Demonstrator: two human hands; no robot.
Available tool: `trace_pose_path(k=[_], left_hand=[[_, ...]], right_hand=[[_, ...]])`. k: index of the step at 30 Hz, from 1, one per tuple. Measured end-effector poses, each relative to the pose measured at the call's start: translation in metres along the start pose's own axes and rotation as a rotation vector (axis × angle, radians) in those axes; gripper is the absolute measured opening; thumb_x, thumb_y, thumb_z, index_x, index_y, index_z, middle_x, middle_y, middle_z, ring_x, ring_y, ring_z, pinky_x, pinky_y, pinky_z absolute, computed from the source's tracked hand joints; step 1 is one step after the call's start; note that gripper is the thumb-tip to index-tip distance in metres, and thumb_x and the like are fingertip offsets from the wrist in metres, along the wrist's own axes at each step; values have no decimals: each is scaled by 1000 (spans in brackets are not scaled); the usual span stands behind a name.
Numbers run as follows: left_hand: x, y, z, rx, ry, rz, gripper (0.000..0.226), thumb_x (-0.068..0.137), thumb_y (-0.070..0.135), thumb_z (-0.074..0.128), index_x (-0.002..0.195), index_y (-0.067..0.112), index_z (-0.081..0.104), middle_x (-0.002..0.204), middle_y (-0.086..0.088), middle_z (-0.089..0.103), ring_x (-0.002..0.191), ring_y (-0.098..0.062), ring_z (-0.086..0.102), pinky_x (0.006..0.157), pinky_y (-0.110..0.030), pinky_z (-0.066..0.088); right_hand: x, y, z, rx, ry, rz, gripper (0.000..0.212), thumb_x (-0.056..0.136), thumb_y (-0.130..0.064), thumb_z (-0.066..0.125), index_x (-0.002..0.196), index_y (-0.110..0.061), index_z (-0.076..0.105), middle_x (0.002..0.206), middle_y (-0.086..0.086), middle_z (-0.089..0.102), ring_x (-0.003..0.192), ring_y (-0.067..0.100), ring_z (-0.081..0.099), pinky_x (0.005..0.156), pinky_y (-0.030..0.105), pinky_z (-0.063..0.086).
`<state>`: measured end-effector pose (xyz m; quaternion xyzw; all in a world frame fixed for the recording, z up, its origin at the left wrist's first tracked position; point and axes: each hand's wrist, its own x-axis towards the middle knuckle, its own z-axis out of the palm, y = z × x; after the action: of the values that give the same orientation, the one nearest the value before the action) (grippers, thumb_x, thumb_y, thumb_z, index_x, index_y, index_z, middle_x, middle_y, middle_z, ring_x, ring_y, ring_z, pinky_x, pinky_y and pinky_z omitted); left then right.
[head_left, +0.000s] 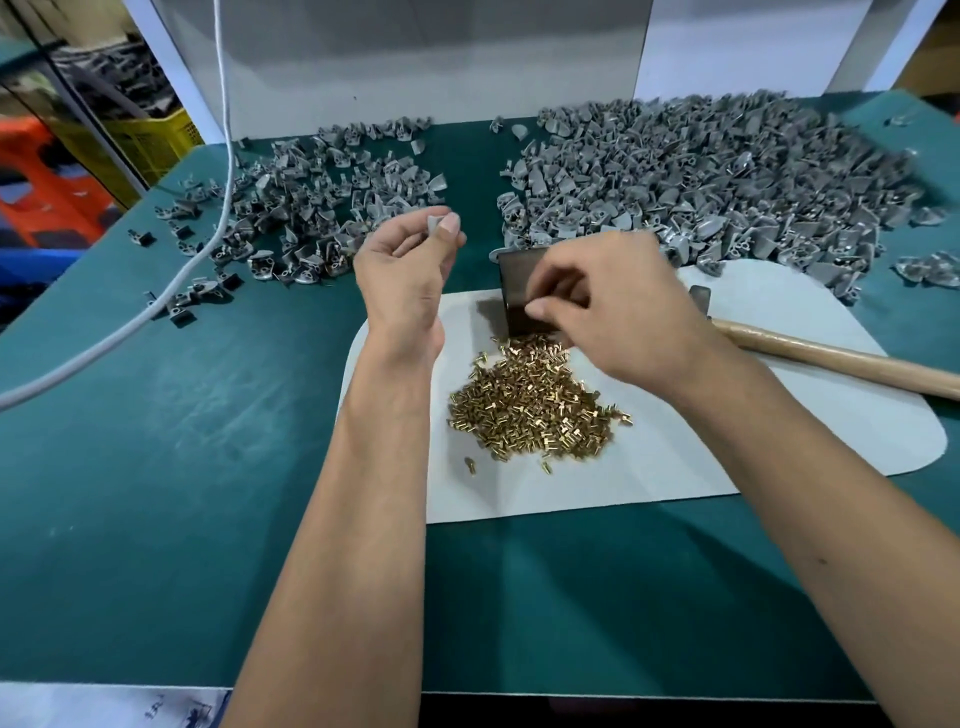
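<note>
A small grey plastic part (432, 223) is pinched between the thumb and fingertips of the left hand (405, 270), raised above the green table (156, 467) near a heap of grey plastic parts (311, 197). The right hand (618, 312) curls its fingers at the dark metal block (514, 291), just behind the pile of small brass rivets (535, 410). Whether this hand holds anything cannot be told.

Bright, even overhead light, soft shadows; wide-angle bending at the edges, slight motion blur on the fingers.
</note>
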<state>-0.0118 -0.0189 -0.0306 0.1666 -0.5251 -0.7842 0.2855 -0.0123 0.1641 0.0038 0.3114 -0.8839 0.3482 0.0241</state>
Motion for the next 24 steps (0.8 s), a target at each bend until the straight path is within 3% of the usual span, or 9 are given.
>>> trace_pose_path(k=[3, 6, 13, 19, 24], left_hand=[[-6, -1, 7, -41, -87, 8, 6, 95, -4, 66, 98, 0, 70, 88, -10, 68, 80, -16, 66, 84, -25, 57], [-9, 0, 13, -58, -147, -6, 7, 99, 2, 62, 102, 0, 67, 91, -11, 68, 78, -18, 69, 80, -24, 58], [-19, 0, 21, -111, -281, -85, 14, 92, -3, 69, 105, 0, 73, 91, -16, 75, 80, -19, 72, 76, -22, 58], [-17, 0, 22, -154, -284, -81, 19, 91, -8, 67, 107, 1, 71, 98, -19, 75, 83, -21, 72, 78, -24, 59], [-21, -4, 26, -10, -403, 5, 29, 92, -9, 65, 118, -1, 71, 100, -13, 76, 88, -21, 69, 82, -27, 58]], right_hand=[[-8, 26, -13, 78, 217, 50, 9, 88, -13, 78, 93, -20, 79, 80, -13, 70, 65, 1, 69, 65, 16, 57], [-11, 47, -19, 163, 312, 126, 19, 90, -2, 72, 96, -19, 78, 78, -9, 72, 65, 8, 72, 62, 22, 59], [-11, 59, -12, 292, 443, 167, 31, 87, 4, 72, 109, -18, 76, 83, -5, 73, 68, 10, 73, 64, 27, 61], [-12, 59, -13, 298, 496, 132, 24, 86, 2, 72, 99, -18, 78, 81, -9, 73, 72, 8, 71, 70, 29, 62], [-12, 53, -11, 233, 516, 101, 26, 87, -3, 68, 95, -25, 79, 85, -15, 72, 84, 0, 68, 83, 25, 58]])
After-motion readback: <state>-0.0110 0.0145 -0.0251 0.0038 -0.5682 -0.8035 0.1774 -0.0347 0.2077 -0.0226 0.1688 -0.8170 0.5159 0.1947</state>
